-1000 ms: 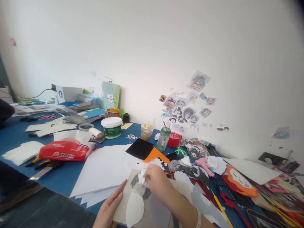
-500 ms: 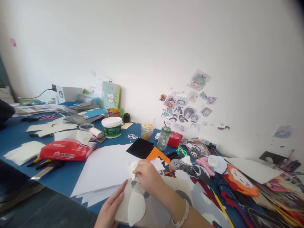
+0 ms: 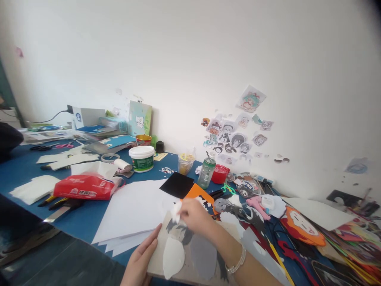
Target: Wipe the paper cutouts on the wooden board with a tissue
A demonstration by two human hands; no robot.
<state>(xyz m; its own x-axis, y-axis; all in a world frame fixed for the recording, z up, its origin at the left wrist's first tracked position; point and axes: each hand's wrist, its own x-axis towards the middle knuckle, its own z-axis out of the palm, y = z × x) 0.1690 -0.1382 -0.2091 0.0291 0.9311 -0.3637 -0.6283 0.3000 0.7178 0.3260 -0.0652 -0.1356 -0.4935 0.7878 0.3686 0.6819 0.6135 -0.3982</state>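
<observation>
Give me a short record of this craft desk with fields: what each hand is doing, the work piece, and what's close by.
left hand: left hand rests flat against the near left edge of the board
right hand: right hand pinches a small white paper scrap over the board's far end
work piece: board carrying a white cutout and grey shapes
nearby: white sheets, black card, green bottle, red packet
surface: blue table
</observation>
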